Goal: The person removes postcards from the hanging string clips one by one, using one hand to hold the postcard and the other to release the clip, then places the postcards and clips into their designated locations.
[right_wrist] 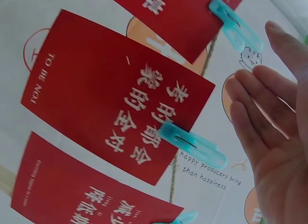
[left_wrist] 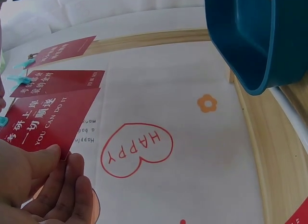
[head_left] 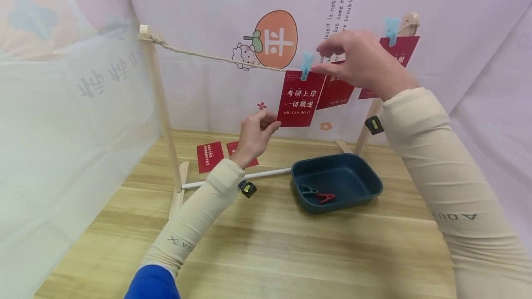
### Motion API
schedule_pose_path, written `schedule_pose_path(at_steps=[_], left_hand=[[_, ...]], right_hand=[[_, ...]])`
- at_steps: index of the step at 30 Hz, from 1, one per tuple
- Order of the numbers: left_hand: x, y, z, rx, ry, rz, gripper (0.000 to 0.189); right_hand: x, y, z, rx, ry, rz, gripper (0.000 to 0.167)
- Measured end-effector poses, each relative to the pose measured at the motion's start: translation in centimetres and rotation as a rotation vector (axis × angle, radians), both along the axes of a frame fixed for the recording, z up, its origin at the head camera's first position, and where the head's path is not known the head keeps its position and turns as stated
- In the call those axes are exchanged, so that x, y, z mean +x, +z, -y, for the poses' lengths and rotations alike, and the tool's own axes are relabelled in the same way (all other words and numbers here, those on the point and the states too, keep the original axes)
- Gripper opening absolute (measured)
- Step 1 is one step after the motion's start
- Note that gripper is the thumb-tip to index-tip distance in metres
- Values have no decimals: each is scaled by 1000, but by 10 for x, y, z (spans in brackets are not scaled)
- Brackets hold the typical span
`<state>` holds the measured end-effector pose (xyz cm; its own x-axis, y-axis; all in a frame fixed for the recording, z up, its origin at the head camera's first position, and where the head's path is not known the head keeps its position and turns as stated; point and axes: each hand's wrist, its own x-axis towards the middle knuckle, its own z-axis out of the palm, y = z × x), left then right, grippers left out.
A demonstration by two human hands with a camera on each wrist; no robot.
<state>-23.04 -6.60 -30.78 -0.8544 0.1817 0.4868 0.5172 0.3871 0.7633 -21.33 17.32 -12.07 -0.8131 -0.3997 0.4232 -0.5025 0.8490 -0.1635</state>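
Note:
My left hand [head_left: 254, 136] pinches the lower left corner of a red card [head_left: 296, 121] between thumb and fingers, plain in the left wrist view too. A light blue clothespin [head_left: 306, 66] clips that card's top edge to a twine line [head_left: 208, 57]. Just right of this clothespin is my right hand [head_left: 363, 61], thumb and fingers apart and holding nothing. In the right wrist view, the clothespin [right_wrist: 236, 26] stands free of the fingers. Two more red cards hang further right, the middle one [right_wrist: 96, 84] by its own blue clothespin [right_wrist: 192, 144].
Wooden posts hold the line, the left one [head_left: 160, 105] in full view. A dark blue basin [head_left: 365, 179] on the wooden table [head_left: 291, 253] contains a green clothespin [head_left: 307, 191] and a red one [head_left: 325, 197]. Red cards [head_left: 209, 156] lie behind my left forearm, near a white rod [head_left: 270, 173].

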Motion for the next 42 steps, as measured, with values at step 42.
schedule_pose_path(at_steps=[42], left_hand=[[5,5,-8,29,19,-12,21]], right_hand=[[-19,21,19,-27,13,-39,24]])
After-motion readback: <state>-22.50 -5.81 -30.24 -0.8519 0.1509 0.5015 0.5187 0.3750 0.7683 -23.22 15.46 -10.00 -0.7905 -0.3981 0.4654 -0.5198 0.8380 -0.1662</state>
